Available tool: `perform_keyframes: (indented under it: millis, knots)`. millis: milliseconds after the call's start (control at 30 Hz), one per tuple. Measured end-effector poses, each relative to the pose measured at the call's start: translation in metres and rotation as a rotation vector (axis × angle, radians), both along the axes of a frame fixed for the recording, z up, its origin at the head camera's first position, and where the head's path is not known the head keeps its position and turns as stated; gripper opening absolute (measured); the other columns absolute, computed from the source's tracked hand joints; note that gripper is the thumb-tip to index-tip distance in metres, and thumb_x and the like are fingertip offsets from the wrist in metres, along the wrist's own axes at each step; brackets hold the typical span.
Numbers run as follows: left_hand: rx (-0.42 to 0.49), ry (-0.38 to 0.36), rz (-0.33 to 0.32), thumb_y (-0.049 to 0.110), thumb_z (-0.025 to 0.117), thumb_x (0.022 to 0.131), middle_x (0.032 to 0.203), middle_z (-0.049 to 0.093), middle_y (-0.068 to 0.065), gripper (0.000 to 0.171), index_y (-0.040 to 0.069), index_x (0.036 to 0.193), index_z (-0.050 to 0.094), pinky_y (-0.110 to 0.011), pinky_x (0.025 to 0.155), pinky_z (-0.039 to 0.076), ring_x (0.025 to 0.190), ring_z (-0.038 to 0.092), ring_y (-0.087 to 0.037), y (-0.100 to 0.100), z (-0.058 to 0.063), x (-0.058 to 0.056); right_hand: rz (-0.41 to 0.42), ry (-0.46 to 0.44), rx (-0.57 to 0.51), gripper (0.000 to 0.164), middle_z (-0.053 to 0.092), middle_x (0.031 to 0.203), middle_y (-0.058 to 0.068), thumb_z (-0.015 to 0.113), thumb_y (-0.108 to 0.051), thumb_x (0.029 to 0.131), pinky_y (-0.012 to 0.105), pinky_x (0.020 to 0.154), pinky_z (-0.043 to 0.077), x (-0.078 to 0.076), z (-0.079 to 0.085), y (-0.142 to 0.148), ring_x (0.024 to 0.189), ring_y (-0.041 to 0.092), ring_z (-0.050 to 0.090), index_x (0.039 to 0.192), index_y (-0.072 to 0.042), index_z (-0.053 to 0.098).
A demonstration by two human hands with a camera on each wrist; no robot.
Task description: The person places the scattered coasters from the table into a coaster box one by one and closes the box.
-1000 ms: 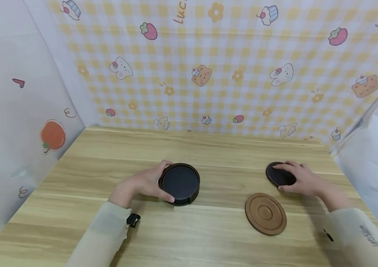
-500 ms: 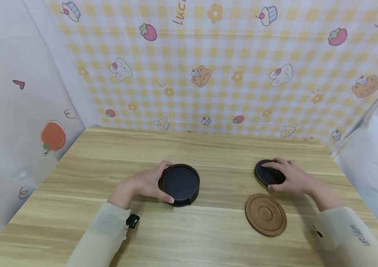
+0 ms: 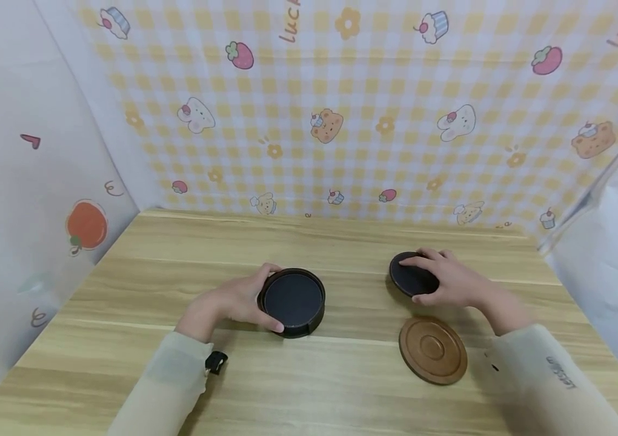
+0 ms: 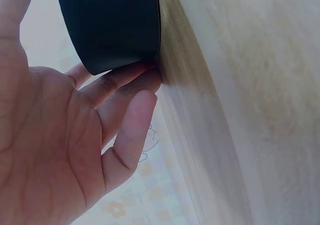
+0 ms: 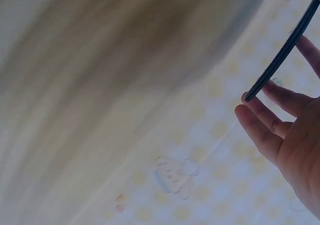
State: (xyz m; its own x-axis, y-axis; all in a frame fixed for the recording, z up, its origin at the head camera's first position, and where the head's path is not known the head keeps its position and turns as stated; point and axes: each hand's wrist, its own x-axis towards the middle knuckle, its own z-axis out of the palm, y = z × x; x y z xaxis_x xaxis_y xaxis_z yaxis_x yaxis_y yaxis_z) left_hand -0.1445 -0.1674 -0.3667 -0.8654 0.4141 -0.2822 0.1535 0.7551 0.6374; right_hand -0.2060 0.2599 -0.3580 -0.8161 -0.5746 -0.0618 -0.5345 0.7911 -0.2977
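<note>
My left hand [image 3: 240, 300] grips the side of a round black coaster holder [image 3: 317, 318], thumb at the front and fingers behind. A black coaster [image 3: 294, 298] lies inside that holder. In the left wrist view the holder's dark wall [image 4: 112, 25] rests on the wood, fingers against it. To the right, my right hand [image 3: 453, 281] holds another round black coaster [image 3: 412, 277] by its edge, one finger over its top. The right wrist view has this coaster [image 5: 282, 52] edge-on, raised off the table. A brown round coaster [image 3: 433, 350] with ringed grooves lies just in front of it.
Everything stands on a light wooden table [image 3: 342, 387]. A yellow checked cloth [image 3: 363, 91] hangs behind its back edge, and white sheets [image 3: 31, 163] close in the sides. A small black clip [image 3: 216, 362] sits at the left cuff.
The right hand has carried its black coaster leftward and up off the table, behind the brown one. My left hand and the holder stay in place.
</note>
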Motion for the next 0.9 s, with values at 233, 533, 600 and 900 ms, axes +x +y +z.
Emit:
perform_keyframes:
  millis: [233,533,600,900]
  knots:
    - [-0.008,0.006,0.005,0.047,0.090,0.067,0.140,0.054,-0.014,0.108,0.019,0.149,0.025,-0.053,0.101,0.044,0.123,0.056,-0.031,0.000,-0.001,0.000,0.074,0.029,0.001,0.068,0.036,0.154,0.026,0.079,-0.036,0.081,0.057,0.088,0.048,0.001,0.006,-0.029,0.124,0.049,0.043,0.142,-0.025,0.053]
    - [0.005,0.005,0.003,0.046,0.090,0.067,0.142,0.053,-0.014,0.107,0.019,0.149,0.025,-0.053,0.102,0.043,0.125,0.055,-0.031,-0.001,0.000,0.001,0.133,0.009,0.011,0.067,0.031,0.158,0.023,0.077,-0.038,0.084,0.060,0.096,0.044,-0.001,0.015,-0.064,0.135,0.051,0.036,0.144,-0.029,0.051]
    - [0.011,0.004,0.002,0.045,0.090,0.067,0.142,0.053,-0.014,0.108,0.019,0.149,0.025,-0.053,0.102,0.043,0.126,0.055,-0.031,-0.002,-0.001,0.001,0.144,-0.003,0.017,0.067,0.029,0.160,0.021,0.077,-0.038,0.084,0.060,0.098,0.044,-0.002,0.016,-0.074,0.137,0.050,0.034,0.145,-0.031,0.050]
    - [-0.005,0.006,0.005,0.048,0.090,0.066,0.139,0.055,-0.012,0.108,0.021,0.149,0.026,-0.052,0.101,0.044,0.123,0.057,-0.029,0.000,-0.002,-0.002,0.207,-0.048,-0.015,0.068,0.026,0.162,0.016,0.075,-0.039,0.084,0.057,0.101,0.042,0.000,0.021,-0.110,0.140,0.045,0.032,0.146,-0.032,0.048]
